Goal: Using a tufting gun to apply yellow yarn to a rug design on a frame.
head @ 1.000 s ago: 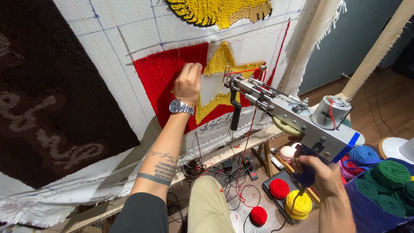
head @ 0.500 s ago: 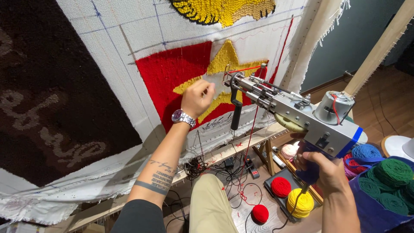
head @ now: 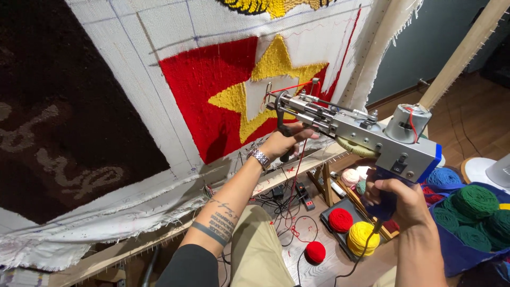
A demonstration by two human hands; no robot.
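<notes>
Right hand [head: 396, 199]: fingers clenched round the blue pistol grip of the grey metal tufting gun [head: 361, 133], held level, needle tip just short of the cloth.
Left hand [head: 284, 141]: fingers wrapped round the gun's black front handle, steadying it.
Step, as judged: positioning before stitching; the next move calls for pressing the needle square into the untufted white patch.
Floor: round red and yellow yarn balls [head: 353, 228], soft, fuzzy.
Stretched white backing cloth [head: 133, 64]: woven, gridded; looped red field with yellow star [head: 265, 74].
</notes>
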